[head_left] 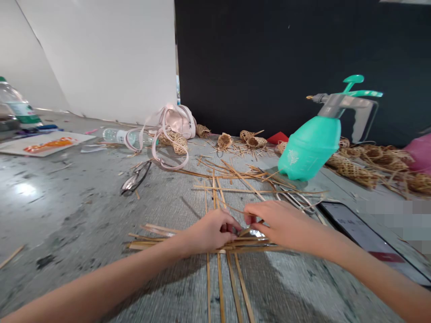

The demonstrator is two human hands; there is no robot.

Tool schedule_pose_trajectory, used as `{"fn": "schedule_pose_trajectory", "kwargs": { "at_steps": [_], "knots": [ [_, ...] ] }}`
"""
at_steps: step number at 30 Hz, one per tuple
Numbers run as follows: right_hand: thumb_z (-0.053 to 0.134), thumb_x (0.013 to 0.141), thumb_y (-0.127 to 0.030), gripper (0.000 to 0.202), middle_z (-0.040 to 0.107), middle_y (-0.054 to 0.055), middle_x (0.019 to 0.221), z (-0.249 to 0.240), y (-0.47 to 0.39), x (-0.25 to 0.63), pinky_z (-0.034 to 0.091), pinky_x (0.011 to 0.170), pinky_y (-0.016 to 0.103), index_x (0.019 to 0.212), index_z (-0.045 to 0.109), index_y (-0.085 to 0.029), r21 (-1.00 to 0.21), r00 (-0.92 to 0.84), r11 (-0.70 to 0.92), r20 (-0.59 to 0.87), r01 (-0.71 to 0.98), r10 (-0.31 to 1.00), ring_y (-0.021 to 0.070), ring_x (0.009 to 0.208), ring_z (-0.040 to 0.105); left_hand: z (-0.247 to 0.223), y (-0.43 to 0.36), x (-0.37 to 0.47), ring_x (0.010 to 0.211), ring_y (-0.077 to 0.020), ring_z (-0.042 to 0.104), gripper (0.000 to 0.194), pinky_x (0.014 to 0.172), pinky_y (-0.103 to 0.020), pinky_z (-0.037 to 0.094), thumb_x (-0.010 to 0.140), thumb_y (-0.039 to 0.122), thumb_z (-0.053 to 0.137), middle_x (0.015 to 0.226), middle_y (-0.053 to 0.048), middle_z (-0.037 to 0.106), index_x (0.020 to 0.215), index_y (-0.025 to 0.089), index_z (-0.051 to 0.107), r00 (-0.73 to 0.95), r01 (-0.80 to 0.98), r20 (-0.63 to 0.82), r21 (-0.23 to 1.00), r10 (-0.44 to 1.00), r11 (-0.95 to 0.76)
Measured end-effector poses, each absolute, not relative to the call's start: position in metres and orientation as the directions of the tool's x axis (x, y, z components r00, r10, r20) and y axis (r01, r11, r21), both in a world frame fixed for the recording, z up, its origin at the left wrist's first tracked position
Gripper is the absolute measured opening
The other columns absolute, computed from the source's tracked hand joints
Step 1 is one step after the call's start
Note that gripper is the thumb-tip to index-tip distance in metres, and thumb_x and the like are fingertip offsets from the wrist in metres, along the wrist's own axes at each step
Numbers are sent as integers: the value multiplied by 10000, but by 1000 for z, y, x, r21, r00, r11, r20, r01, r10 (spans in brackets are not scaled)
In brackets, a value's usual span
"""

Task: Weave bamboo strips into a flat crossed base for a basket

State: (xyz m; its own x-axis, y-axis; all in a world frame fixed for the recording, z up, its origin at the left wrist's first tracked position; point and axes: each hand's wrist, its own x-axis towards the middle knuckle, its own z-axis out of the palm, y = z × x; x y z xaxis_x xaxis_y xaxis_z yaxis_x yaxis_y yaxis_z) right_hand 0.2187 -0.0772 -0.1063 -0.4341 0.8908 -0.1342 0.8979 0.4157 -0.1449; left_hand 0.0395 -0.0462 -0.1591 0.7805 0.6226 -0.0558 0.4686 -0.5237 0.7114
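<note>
Several thin bamboo strips [220, 278] run lengthwise toward me on the grey table. A bundle of other strips [144, 244] lies crosswise over them. Resting on that crossing is my left hand [217, 229], its fingers curled and pressed down at the strips; whether it grips one is hidden. Just to the right, my right hand [279, 224] is closed, thumb and fingers pinched on a thin bamboo strip [232, 207] that sticks out to the left. A shiny wet or clear patch [256, 233] shows between the hands.
Loose strips [242, 172] lie behind the hands, near scissors [296, 199]. A teal spray bottle [310, 143] and a phone [370, 237] stand and lie at right. Woven pieces [225, 141], a pink bag [178, 123], glasses [134, 179] and a plastic bottle [117, 136] are farther back.
</note>
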Motion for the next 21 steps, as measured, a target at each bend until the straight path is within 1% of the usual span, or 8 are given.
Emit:
{"fn": "schedule_pose_trajectory", "kwargs": {
  "at_steps": [2,3,5,8,12,15,18,21],
  "knots": [
    [458,767,-128,131,617,-28,745,-102,-77,217,242,532,242,779,535,-234,-154,-427,408,-121,900,896,137,678,529,-157,-47,39,882,-176,591,43,791,-368,483,840,129,579,912,-28,619,865,122,613,787,442,-21,718,617,-538],
    [457,766,-129,133,616,-31,743,-101,-76,216,242,531,240,783,533,-237,-160,-424,405,-115,900,898,137,683,529,-156,-47,39,899,-176,585,49,806,-372,476,828,95,581,918,-29,619,855,120,614,787,435,-11,719,617,-542],
    [452,767,-127,139,613,-34,739,-100,-75,216,252,534,236,791,529,-240,-174,-421,400,-106,900,901,136,690,529,-156,-47,38,873,-171,589,76,789,-364,480,817,63,577,898,-26,618,861,115,611,787,434,-9,719,617,-543],
    [444,766,-121,138,605,-44,728,-102,-74,217,275,535,231,787,516,-237,-205,-423,398,-96,894,901,125,674,524,-156,-48,37,851,-169,593,67,764,-358,488,837,92,565,906,-28,614,885,118,604,796,430,-20,722,605,-542],
    [436,758,-110,141,584,-46,721,-107,-74,217,296,534,231,788,501,-231,-230,-422,397,-70,889,904,121,660,514,-157,-48,36,886,-177,587,81,779,-373,489,869,177,551,973,-46,603,912,125,596,804,427,-28,722,593,-545],
    [437,740,-83,164,578,-25,835,-111,-78,217,331,581,247,799,498,-224,-224,-403,389,-21,894,915,123,700,525,-157,-49,35,882,-179,586,119,770,-373,492,880,218,541,993,-52,595,943,128,587,799,435,-32,721,601,-540],
    [426,799,-147,124,553,12,960,-112,-89,217,376,619,278,846,509,-225,-213,-386,398,98,892,917,133,716,541,-158,-49,35,893,-183,583,137,768,-374,493,884,229,536,1017,-58,587,969,131,580,792,445,-39,720,609,-533],
    [343,893,-254,178,566,41,938,-110,-102,220,421,677,306,905,519,-227,-196,-399,462,290,865,870,154,764,570,-160,-47,36,904,-187,579,160,773,-379,491,884,245,536,1043,-63,579,996,138,576,794,459,-58,708,605,-536]
  ]
}}
